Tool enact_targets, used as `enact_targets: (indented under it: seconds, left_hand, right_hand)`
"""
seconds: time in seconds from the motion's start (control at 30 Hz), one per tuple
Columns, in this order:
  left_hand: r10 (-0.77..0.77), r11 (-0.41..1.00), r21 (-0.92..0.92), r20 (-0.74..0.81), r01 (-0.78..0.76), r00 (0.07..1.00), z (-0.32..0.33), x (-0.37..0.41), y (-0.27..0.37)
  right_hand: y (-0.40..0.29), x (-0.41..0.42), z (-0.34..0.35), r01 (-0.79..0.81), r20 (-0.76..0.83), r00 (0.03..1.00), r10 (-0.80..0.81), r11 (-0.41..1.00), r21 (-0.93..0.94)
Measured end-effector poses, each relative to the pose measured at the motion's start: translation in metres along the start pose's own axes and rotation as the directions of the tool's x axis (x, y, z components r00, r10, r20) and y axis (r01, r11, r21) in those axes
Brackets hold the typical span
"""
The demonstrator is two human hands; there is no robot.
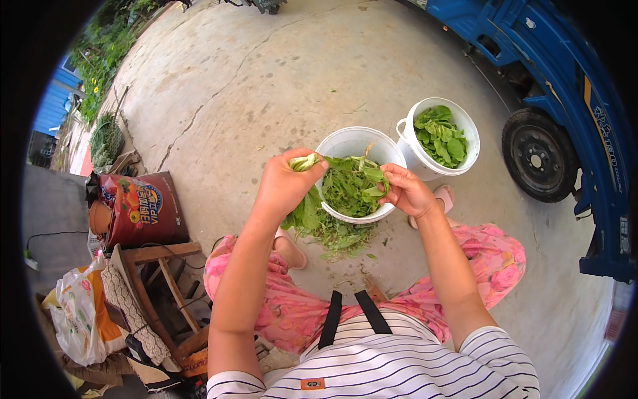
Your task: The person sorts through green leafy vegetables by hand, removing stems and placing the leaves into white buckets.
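My left hand (294, 182) is closed around a bunch of leafy greens (305, 212); the pale stem ends stick out at the top and the leaves hang down beside the bucket. My right hand (404, 187) pinches a green leaf (376, 189) at the right rim of a white plastic bucket (344, 134). Inside that bucket lies a heap of loose greens (346, 197). A second white bucket (423, 164), with broad green leaves (441, 139) in it, stands just beyond to the right. Leaf scraps (344, 239) lie on the concrete in front of the nearer bucket.
A blue vehicle (563, 65) with a black wheel (538, 154) stands at the right. At the left are a dark red printed sack (149, 209), a wooden chair frame (169, 279) and a white plastic bag (77, 314). A green basket (107, 139) lies farther back.
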State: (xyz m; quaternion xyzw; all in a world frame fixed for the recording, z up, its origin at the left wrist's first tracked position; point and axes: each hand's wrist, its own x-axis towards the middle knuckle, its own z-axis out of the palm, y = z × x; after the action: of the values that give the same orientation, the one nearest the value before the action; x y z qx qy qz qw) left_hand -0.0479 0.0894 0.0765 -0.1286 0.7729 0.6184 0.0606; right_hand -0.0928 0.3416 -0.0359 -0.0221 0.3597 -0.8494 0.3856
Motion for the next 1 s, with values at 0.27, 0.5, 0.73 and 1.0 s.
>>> enact_targets:
  seconds: [0.27,0.5,0.73,1.0]
  left_hand:
    - [0.026,0.997,0.069,0.188,-0.039,0.982,0.007,-0.009,0.001]
    - [0.032,0.999,-0.01,0.144,-0.031,0.989,0.012,-0.005,-0.01]
    - [-0.014,1.0,0.017,0.124,0.012,0.992,0.009,-0.003,-0.021]
    - [-0.171,0.972,-0.135,0.167,0.194,0.971,0.005,-0.004,-0.011]
  right_hand:
    - [-0.011,0.0,0.018,-0.075,0.026,0.996,0.09,0.932,-0.354]
    - [-0.011,0.002,0.035,0.128,-0.024,0.965,-0.263,0.546,-0.828]
    - [-0.009,0.0,0.087,0.352,0.286,0.878,-0.383,0.114,-0.929]
    - [-0.023,-0.008,0.08,0.274,-0.168,0.924,-0.342,0.902,-0.333]
